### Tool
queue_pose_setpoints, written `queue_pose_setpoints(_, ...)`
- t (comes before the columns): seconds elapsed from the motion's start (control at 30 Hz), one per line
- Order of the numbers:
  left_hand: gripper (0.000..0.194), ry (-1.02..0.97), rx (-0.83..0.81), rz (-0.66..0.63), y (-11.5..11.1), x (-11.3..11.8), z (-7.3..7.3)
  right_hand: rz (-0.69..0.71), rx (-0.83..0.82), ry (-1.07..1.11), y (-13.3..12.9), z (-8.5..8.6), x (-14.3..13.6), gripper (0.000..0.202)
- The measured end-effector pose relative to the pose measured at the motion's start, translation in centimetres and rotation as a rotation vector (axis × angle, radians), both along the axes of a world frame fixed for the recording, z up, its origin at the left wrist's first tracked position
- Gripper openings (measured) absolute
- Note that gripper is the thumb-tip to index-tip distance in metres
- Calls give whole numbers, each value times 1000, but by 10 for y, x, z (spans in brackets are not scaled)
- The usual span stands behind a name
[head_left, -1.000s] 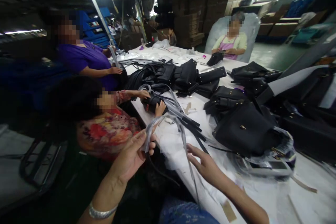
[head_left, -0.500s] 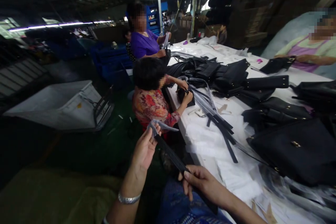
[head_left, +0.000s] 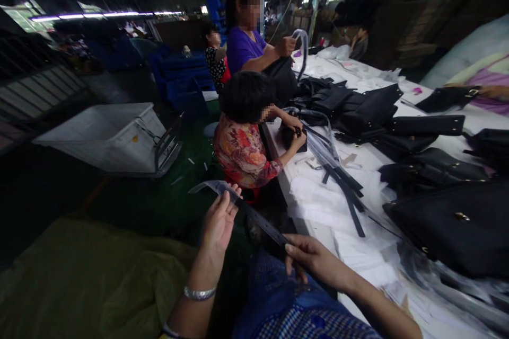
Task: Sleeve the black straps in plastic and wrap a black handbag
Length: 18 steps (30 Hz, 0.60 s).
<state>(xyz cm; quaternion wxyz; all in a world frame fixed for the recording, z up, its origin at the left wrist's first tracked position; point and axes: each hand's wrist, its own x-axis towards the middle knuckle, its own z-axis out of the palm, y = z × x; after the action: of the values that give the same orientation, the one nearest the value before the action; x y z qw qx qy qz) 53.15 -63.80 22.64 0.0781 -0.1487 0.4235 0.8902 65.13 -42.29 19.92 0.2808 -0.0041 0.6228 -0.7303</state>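
A black strap (head_left: 260, 221) stretches slantwise between my two hands, above my lap. Its far end lies inside a clear plastic sleeve (head_left: 217, 186), whose loose tip sticks out to the left. My left hand (head_left: 218, 225), palm up, pinches the sleeve around that end between thumb and fingers. Lower and to the right, my right hand (head_left: 314, 259) grips the strap between thumb and fingers. Part of the strap beyond my right hand is hidden. More black straps (head_left: 345, 190), partly in plastic, lie on the white table (head_left: 284, 183) to the right.
Black bags (head_left: 449, 228) are piled along the table, with white sheets (head_left: 318, 201) near its edge. A co-worker in a floral top (head_left: 246, 148) sits ahead; another in purple (head_left: 246, 50) stands beyond. At left are a white cart (head_left: 99, 137) and an olive sack (head_left: 91, 280).
The sleeve's loose tip has swung from the right of my left hand to its left. My hands keep their hold. The view has shifted, and the co-worker in purple has raised a plastic-covered strap.
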Motion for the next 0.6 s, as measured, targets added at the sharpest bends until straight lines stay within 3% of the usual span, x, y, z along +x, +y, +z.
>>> queue_pose_setpoints(0.2,24,-64,11,-226,43,44,-9,-139,44,81,-12,2,-19,77)
queue_pose_setpoints(0.3,30,-81,-5,-357,63,62,-19,-183,120,136,-6,-2,-23,74)
queue_pose_setpoints(0.43,29,-38,-104,-455,80,68,-28,-260,198,136,15,1,-12,58)
queue_pose_setpoints(0.5,31,10,-156,-596,89,70,-32,-353,186,138,25,3,-6,52)
queue_pose_setpoints(0.6,39,39,-193,-927,106,76,-41,-492,104,88,37,8,1,49)
